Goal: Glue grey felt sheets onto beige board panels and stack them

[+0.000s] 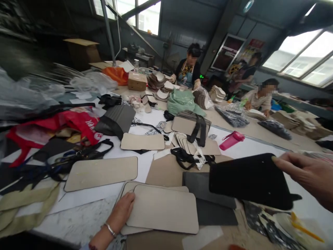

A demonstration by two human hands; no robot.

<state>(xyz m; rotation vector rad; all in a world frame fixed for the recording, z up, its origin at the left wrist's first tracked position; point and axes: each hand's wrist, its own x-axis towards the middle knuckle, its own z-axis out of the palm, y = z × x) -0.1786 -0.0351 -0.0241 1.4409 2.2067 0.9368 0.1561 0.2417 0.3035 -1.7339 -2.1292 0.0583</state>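
Note:
My right hand (305,172) pinches the upper right corner of a flat black panel (247,180) with rounded corners and a small tab. The panel is tilted and raised over the right side of the table. My left hand (123,208), with a bracelet at the wrist, grips the left edge of a beige rounded panel (163,208). That panel lies on top of others like it, fanned a little out of line. Dark grey sheets (213,208) lie partly under the black panel. Another beige panel (102,173) rests further left.
A pink bottle (232,140) lies beyond the black panel. At lower right is a tub with a yellow-handled tool (307,227). Black straps (182,158), stacked panels (191,125), a green bag (184,101) and a red bag (75,123) cover the far side. Several people work behind.

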